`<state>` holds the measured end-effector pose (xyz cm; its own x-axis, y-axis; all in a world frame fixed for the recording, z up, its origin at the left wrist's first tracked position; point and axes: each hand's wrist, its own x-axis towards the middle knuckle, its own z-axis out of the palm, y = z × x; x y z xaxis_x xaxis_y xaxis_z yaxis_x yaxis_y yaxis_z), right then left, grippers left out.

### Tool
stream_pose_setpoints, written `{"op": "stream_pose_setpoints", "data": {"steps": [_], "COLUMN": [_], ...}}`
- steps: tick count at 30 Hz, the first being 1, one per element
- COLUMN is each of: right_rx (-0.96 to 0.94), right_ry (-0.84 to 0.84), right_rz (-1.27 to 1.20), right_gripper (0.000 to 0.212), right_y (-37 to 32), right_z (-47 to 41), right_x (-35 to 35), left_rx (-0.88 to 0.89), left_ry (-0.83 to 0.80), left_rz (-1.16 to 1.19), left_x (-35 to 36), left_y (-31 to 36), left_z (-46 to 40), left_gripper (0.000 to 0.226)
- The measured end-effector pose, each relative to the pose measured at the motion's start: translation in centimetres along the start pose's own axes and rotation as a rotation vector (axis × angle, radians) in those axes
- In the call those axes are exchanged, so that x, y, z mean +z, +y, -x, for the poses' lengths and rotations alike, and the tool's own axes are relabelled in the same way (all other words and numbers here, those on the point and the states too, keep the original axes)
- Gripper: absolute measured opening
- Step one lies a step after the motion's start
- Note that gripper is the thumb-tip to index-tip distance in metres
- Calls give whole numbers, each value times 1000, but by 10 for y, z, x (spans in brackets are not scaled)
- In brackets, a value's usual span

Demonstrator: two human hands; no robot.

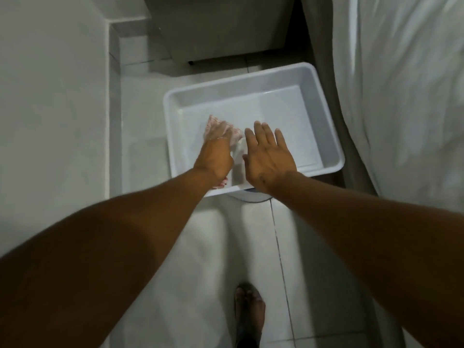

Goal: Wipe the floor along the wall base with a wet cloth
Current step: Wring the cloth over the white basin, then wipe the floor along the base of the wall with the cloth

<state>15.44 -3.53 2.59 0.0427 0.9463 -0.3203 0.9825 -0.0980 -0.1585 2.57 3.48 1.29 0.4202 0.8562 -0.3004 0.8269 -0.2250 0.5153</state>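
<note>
White floor tiles (226, 247) ran beside the wall base (114, 121); the left hand (216, 154) gripped the cloth (213, 121) inside the basin (326, 126), seemingly wetting it; the right hand (268, 154) hovered spread, empty; wringing likely comes next.

Basin (326, 136) on floor (216, 247) between left wall (50, 121) and right bed (401, 96), cloth (236, 133) inside
</note>
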Motion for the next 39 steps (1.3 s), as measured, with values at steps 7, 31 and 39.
{"op": "stream_pose_setpoints", "data": {"steps": [7, 31, 39], "right_rx": [-43, -362, -490], "right_ry": [94, -154, 62], "right_rz": [-127, -57, -26], "right_gripper": [65, 66, 82], "right_y": [-70, -280, -250], "right_z": [65, 166, 119], "right_x": [-13, 380, 472], "left_rx": [153, -112, -276], "left_ry": [240, 250, 269], "left_rz": [115, -261, -320], "left_x": [-66, 190, 266], "left_y": [-19, -428, -477], "left_z": [127, 417, 414], "left_gripper": [71, 67, 71]}}
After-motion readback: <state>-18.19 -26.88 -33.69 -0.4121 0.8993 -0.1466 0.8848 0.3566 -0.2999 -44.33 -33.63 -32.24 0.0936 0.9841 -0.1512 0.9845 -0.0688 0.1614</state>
